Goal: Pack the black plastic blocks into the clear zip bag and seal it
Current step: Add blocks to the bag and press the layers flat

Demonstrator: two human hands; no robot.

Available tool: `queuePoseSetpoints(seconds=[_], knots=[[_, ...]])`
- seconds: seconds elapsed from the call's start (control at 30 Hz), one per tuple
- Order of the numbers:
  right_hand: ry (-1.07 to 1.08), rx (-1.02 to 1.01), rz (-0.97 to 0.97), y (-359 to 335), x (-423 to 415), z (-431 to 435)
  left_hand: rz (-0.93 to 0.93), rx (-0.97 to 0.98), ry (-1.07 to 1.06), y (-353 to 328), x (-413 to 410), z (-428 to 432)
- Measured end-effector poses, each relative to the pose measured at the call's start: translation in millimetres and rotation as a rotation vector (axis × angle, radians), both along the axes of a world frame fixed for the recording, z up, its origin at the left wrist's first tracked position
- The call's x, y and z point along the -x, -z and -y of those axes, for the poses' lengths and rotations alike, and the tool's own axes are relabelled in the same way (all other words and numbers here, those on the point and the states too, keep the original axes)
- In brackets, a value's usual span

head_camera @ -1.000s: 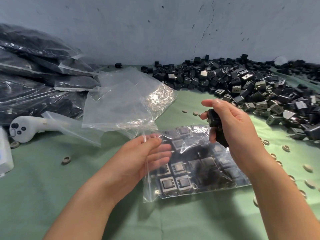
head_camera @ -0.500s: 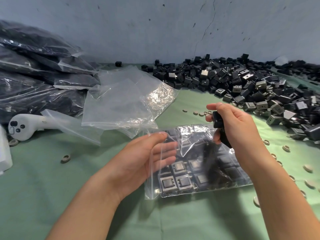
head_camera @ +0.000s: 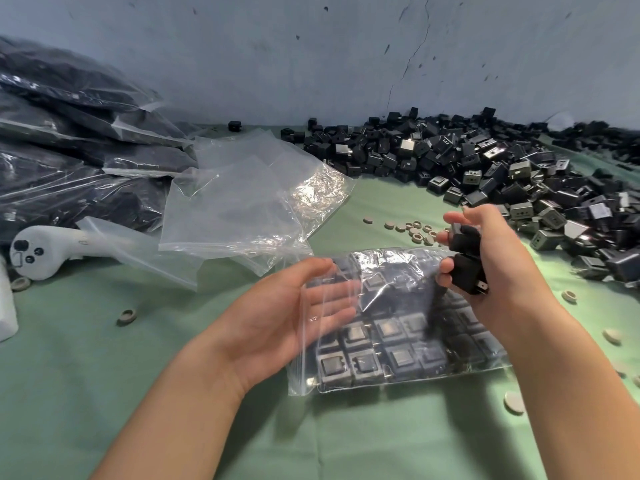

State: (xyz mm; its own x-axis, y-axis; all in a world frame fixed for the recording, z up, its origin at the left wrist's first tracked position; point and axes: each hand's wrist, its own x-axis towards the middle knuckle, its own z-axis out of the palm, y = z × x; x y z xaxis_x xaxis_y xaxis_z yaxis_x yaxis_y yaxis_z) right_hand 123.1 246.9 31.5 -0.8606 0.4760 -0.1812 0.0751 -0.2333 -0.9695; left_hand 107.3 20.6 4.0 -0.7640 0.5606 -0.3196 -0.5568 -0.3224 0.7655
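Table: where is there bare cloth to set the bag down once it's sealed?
Bare cloth lies at the near edge, in front of the bag, and at the left front, between the left hand and the controller, bar one ring. Crowded: the block pile at right, discs beside it, stacked bags at back left.

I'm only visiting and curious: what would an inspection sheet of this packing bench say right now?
Surface: green cloth, lying flat.
Job's things: bag lies flat and unsealed, mouth to the left, with rows of packed blocks inside; loose pile at back right.
Clutter: empty bags, filled bags and a white controller at left; rings scattered.
Hands: left hand straight-fingered at the bag's mouth; right hand grips blocks above the bag.
Cables: nothing seen.
Surroundings: cracked grey wall.
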Motion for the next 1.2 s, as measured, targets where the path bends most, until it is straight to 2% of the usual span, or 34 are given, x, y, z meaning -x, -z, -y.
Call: queuePoseSetpoints(seconds=[0.17,0.33,0.53,0.6,0.67,0.73,0.8,0.9,1.0,1.2], knots=[[-0.019,0.070,-0.034,-2.8,-2.8,-0.5,0.019,-0.016,-0.010,0.2,0.7,2.2],[-0.098,0.042,-0.046,-1.4,-1.7,5.3,0.038,-0.001,-0.067,-0.5,2.7,10.0],[-0.264,0.009,-0.142,3.0,-0.7,12.7,-0.039,0.134,-0.328,1.6,7.8,20.4],[-0.318,0.001,-0.183,3.2,-1.1,16.2,-0.181,0.373,-0.466,5.3,8.9,18.7],[-0.370,-0.019,-0.213,2.7,-1.8,20.6,-0.450,0.694,-0.680,10.3,9.4,19.6],[-0.419,-0.023,-0.228,1.9,-2.7,25.6,-0.714,0.790,-0.809,8.4,4.1,21.2],[-0.471,-0.032,-0.232,0.9,-3.9,31.5,-0.810,0.642,-0.765,4.5,-3.2,20.7],[-0.560,-0.088,-0.238,1.5,-5.8,42.5,-0.782,0.377,-0.563,-1.8,-12.5,13.3],[-0.611,-0.162,-0.269,5.0,-6.7,55.9,-0.827,0.372,-0.383,-2.0,-17.4,7.4],[-0.627,-0.311,-0.279,13.5,-6.7,76.8,-0.865,0.499,-0.358,2.5,-16.3,9.4]])
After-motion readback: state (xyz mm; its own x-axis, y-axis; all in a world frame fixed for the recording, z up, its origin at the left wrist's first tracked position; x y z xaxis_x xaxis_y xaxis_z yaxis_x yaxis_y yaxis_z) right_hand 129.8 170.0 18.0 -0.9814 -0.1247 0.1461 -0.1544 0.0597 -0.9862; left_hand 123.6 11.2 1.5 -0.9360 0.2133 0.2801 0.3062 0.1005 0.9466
